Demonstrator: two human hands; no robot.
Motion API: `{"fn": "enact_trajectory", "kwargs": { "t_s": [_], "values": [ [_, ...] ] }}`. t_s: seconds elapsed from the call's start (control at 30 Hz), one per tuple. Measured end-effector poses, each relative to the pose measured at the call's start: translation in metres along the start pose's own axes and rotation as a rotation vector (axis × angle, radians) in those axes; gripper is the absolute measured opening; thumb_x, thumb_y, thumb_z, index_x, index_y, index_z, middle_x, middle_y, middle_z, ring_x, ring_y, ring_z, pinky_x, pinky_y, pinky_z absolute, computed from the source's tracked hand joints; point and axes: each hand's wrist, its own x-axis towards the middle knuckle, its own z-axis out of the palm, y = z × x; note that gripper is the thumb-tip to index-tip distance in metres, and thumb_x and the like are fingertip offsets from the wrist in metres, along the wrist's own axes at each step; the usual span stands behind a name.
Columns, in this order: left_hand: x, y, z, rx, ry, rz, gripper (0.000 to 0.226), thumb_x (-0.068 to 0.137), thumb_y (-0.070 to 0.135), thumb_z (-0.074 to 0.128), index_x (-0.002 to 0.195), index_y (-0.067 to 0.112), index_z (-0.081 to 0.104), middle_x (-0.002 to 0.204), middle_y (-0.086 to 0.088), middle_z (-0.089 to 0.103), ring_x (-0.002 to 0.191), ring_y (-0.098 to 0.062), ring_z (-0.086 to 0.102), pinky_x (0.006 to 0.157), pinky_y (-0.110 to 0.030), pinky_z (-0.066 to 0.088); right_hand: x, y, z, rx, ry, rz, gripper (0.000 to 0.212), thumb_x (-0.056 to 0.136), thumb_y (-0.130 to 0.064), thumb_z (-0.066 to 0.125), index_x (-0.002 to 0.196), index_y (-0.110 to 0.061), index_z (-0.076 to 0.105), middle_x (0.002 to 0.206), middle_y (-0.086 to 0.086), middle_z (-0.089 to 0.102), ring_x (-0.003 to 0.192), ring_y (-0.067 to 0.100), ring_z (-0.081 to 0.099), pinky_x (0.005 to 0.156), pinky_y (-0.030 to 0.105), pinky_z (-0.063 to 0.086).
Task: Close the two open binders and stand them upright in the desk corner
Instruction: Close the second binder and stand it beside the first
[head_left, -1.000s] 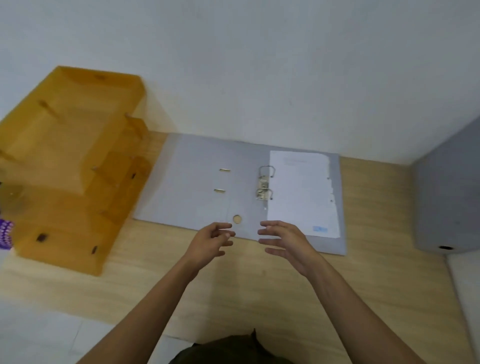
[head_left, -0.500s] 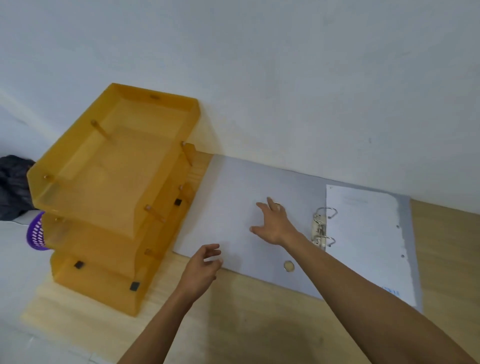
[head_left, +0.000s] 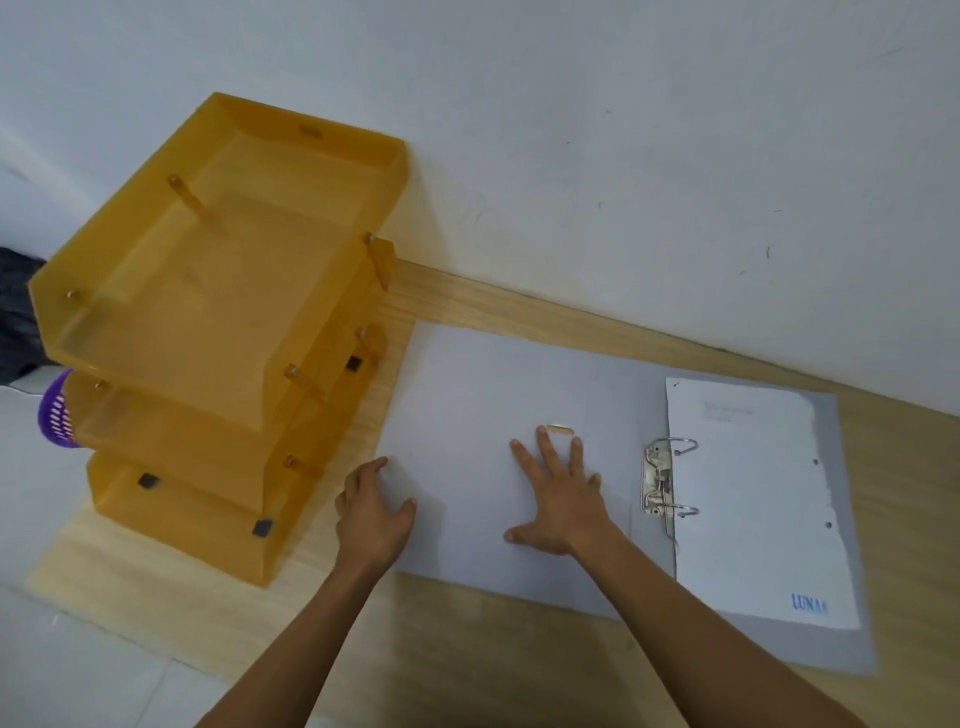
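Note:
A grey lever-arch binder (head_left: 483, 395) lies open and flat on the wooden desk, its metal ring mechanism (head_left: 660, 486) at the spine and a white sheet (head_left: 753, 499) on its right half. My right hand (head_left: 558, 499) rests palm down, fingers spread, on the inside of the left cover. My left hand (head_left: 371, 512) is at the left edge of that cover, fingers curled over the edge; whether it grips the cover is unclear. Only one binder is in view.
A three-tier orange paper tray (head_left: 218, 312) stands on the desk close to the binder's left edge. A white wall (head_left: 623, 156) runs along the back of the desk (head_left: 467, 649). A purple basket (head_left: 57, 410) shows beyond the desk's left side.
The view has swung left. My right hand moved from the binder's front edge onto the left cover. My left hand reached out to the cover's left edge.

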Motion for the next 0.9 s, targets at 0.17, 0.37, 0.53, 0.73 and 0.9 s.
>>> {"fn": "enact_trajectory", "kwargs": {
  "t_s": [0.17,0.37,0.53,0.73,0.9],
  "values": [
    [-0.016,-0.006,0.008,-0.085,0.015,-0.031,0.08,0.087,0.025,0.071,0.156,0.019,0.03,0.158,-0.014,0.037,0.142,-0.041,0.033,0.112,-0.054,0.034,-0.035,-0.002,0.023,0.117,-0.059,0.045,0.107,0.077,-0.064,0.063,0.155,-0.047,-0.008,0.163,-0.012,-0.03,0.149,0.037,-0.028,0.112,0.073,0.014],
    [-0.031,-0.023,-0.015,-0.305,-0.13,-0.149,0.055,0.088,0.033,0.073,0.137,0.013,0.058,0.131,-0.012,0.067,0.11,-0.032,0.066,0.096,-0.046,0.054,-0.06,-0.036,0.022,0.431,-0.124,0.114,0.091,0.089,-0.068,0.047,0.159,-0.034,0.001,0.166,-0.001,-0.024,0.148,0.044,-0.026,0.121,0.062,0.003],
    [-0.051,-0.016,-0.046,-0.427,-0.127,0.015,0.028,0.09,0.035,0.071,0.117,0.029,0.069,0.106,0.007,0.074,0.094,-0.016,0.071,0.076,-0.035,0.06,-0.076,-0.077,0.005,0.625,-0.106,0.02,0.089,0.089,-0.071,0.043,0.159,-0.036,-0.001,0.167,-0.004,-0.021,0.15,0.042,-0.021,0.121,0.057,0.004],
    [-0.069,0.015,-0.094,-0.57,-0.142,0.18,0.017,0.093,0.036,0.067,0.106,0.025,0.07,0.106,-0.002,0.076,0.092,-0.021,0.076,0.08,-0.042,0.064,-0.099,-0.111,-0.021,0.853,-0.027,-0.128,0.088,0.086,-0.076,0.043,0.158,-0.041,0.006,0.169,-0.009,-0.01,0.156,0.026,-0.006,0.124,0.054,0.009],
    [-0.092,0.063,-0.088,-0.759,-0.375,0.285,0.04,0.095,0.065,0.046,0.124,0.046,0.066,0.124,0.013,0.073,0.114,-0.012,0.07,0.092,-0.036,0.06,-0.121,-0.102,-0.051,1.163,0.121,-0.172,0.081,0.085,-0.074,0.046,0.156,-0.043,0.02,0.167,-0.013,0.014,0.153,0.011,0.016,0.121,0.05,0.025]
  ]
}}
